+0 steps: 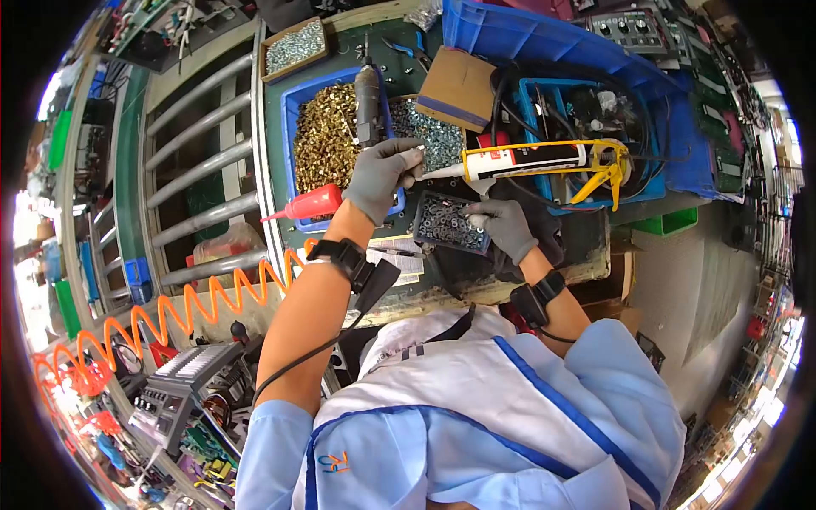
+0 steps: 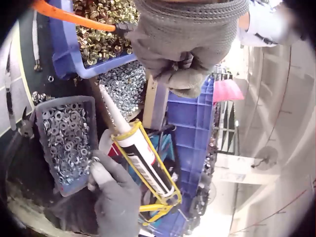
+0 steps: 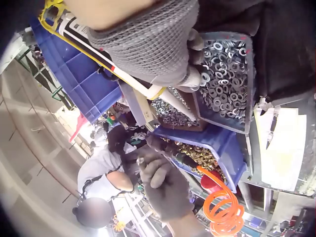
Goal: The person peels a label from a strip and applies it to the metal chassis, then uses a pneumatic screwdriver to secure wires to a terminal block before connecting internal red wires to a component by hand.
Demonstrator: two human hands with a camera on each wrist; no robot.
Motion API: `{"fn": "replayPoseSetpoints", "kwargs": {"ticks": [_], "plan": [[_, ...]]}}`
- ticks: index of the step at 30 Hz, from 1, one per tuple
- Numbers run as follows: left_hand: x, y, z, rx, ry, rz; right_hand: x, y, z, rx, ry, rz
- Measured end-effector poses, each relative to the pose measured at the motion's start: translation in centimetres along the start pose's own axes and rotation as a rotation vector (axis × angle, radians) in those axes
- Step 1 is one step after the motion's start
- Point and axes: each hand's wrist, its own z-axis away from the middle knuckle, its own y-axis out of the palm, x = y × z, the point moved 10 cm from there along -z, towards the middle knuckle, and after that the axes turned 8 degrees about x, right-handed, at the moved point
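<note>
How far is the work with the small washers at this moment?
Done: nothing finished shows. In hand: the right hand picks in the tray of washers; the left hand is curled over the blue bin of brass parts. Left: both containers look full.

A blue bin (image 1: 293,119) of brass parts sits at the surface's far left edge, a red bottle (image 1: 310,204) at its near side. Caulk gun (image 1: 544,161) lies rightward; cardboard box (image 1: 457,85) behind; orange coiled hose (image 1: 170,314) hangs off the near-left edge.
</note>
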Motion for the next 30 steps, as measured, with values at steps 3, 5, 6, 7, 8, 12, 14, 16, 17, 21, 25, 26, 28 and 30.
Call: {"fn": "replayPoseSetpoints", "kwargs": {"ticks": [3,5,6,7,8,12,14,16,17,21,25,26,28,30], "plan": [[-0.7,1.5,3.3,0.075,0.025,0.21,-0.7,0.1,-0.1,0.008,-0.015,-0.123],[-1.0,2.6,5.6,0.174,0.05,0.376,-0.5,0.1,0.0,0.009,-0.03,-0.184],[-1.0,2.7,6.7,0.179,0.067,0.376,-0.5,0.1,0.1,-0.004,-0.01,-0.205],[-1.1,3.0,7.9,0.198,0.091,0.434,-0.5,0.0,0.3,-0.016,0.01,-0.225],[-1.2,3.2,9.2,0.217,0.117,0.492,-0.4,0.1,0.4,-0.013,-0.005,-0.211],[-2.0,3.8,14.9,0.339,0.263,0.525,1.0,-0.1,1.1,-0.07,-0.015,-0.246],[-1.9,3.3,18.0,0.294,0.316,0.568,3.3,1.0,1.7,-0.097,-0.021,-0.228],[-2.0,2.8,20.9,0.325,0.382,0.664,6.2,3.9,2.1,0.012,-0.077,-0.28],[-1.7,2.1,22.6,0.263,0.38,0.738,8.4,6.0,2.5,0.12,-0.112,-0.277],[-0.6,-1.3,31.4,0.143,0.542,0.779,16.2,16.8,5.1,0.489,-0.118,-0.319],[5.6,-8.1,44.2,-0.263,0.788,0.753,23.2,31.8,10.9,0.942,-0.273,-0.248],[8.4,-9.2,48.3,-0.465,0.788,0.738,24.5,35.8,13.3,1.081,-0.323,-0.246],[12.3,-9.1,55.6,-0.709,0.902,0.781,26.5,42.4,19.3,1.292,-0.245,-0.157],[16.9,-8.2,61.4,-0.84,1.048,0.874,30.4,48.0,26.6,1.438,-0.545,-0.086]]}}
